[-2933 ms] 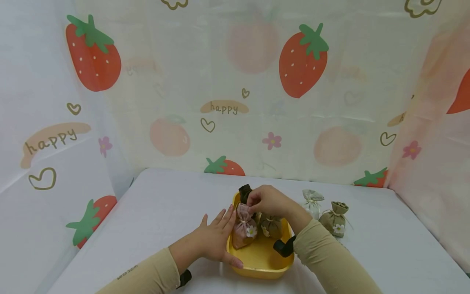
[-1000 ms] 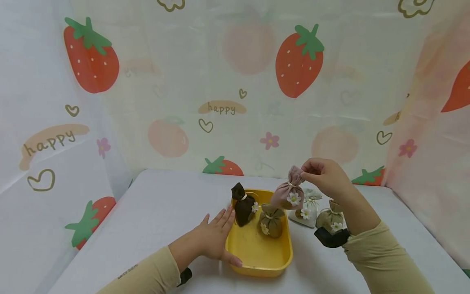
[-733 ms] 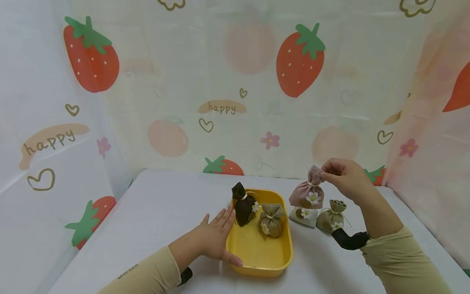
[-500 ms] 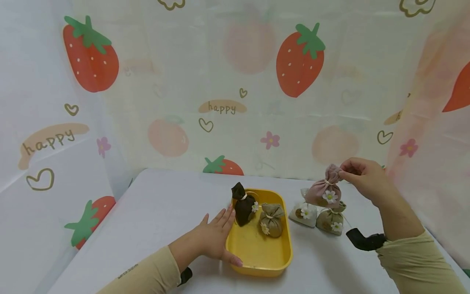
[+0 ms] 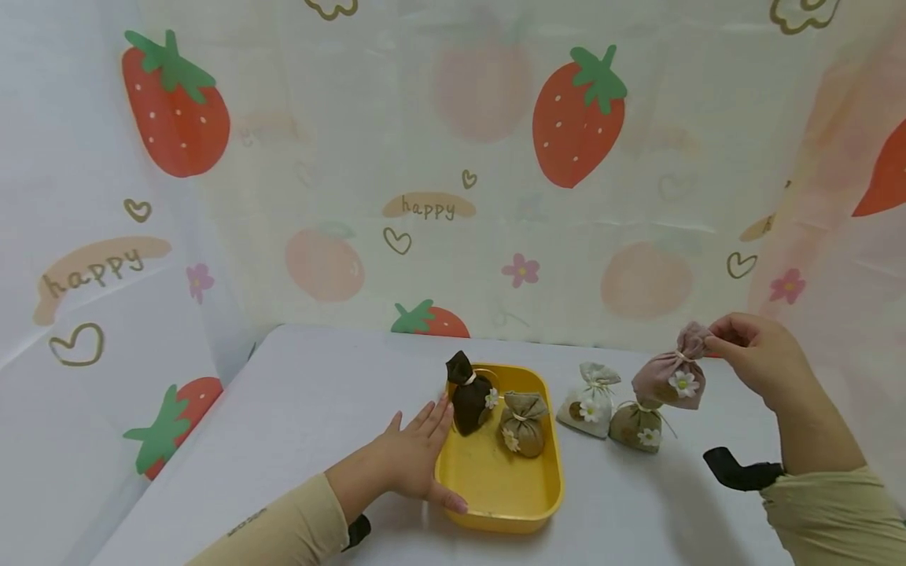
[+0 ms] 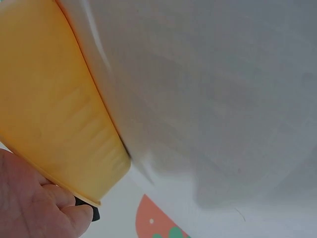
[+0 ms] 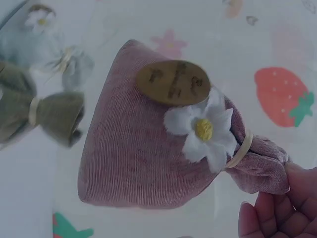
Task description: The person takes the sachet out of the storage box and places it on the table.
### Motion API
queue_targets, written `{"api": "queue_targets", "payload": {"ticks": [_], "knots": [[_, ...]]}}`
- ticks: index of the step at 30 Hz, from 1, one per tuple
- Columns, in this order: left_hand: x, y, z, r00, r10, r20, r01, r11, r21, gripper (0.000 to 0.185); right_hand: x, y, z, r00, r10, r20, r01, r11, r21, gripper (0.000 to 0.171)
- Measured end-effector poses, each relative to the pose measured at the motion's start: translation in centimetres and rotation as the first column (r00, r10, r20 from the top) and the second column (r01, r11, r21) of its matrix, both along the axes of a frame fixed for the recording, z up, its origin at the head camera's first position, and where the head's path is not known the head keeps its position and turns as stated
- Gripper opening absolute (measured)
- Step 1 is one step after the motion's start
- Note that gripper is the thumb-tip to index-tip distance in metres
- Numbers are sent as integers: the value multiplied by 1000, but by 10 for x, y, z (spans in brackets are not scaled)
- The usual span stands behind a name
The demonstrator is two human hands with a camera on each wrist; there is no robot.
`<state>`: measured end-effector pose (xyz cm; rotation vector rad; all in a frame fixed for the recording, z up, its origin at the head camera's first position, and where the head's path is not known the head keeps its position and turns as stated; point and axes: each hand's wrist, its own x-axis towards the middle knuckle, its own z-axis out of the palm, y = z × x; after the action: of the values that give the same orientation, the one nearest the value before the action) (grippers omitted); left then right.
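My right hand [image 5: 750, 358] pinches the gathered top of a pink pouch [image 5: 668, 379] with a white daisy, holding it in the air at the right above the table. The right wrist view shows the pink pouch [image 7: 163, 148] close up, with an oval tag, and my fingers [image 7: 277, 208] on its neck. My left hand [image 5: 414, 456] lies flat with straight fingers against the left side of a yellow tray [image 5: 527, 503]. The tray [image 6: 54, 109] fills the left wrist view. A dark brown pouch [image 5: 470, 397] and an olive pouch [image 5: 522, 428] stand in the tray.
A pale grey pouch [image 5: 591, 397] and an olive-green pouch [image 5: 635, 424] stand on the white table [image 5: 297, 409] right of the tray, just below the held pouch. Strawberry-print curtains close in the back and both sides.
My right hand has lifted the pink pouch out of the tray and carried it rightward, past the two pouches on the table. My left hand has stayed on the tray.
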<state>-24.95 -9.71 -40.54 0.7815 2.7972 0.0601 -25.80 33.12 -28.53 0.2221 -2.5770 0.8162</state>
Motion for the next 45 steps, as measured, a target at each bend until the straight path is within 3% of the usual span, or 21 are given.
{"api": "queue_targets", "payload": {"ticks": [5,11,31,45], "knots": [[-1,-1,-2,1000,5,6,-5,1000,5,129,-4,17,-8,995,-98,7,97,991,89,13],[-2,-1,-4,1000,4,2,-4,1000,7,130,-6,34,-18,989,-145,13,143,985,99,13],[-3,1,-3,1000,9,3,-9,1000,2,129,-10,48,-54,989,-112,102,100,989,111,11],[-3,0,-6,1000,13,-5,-13,1000,9,129,-20,43,-83,961,-83,264,38,984,172,15]]}}
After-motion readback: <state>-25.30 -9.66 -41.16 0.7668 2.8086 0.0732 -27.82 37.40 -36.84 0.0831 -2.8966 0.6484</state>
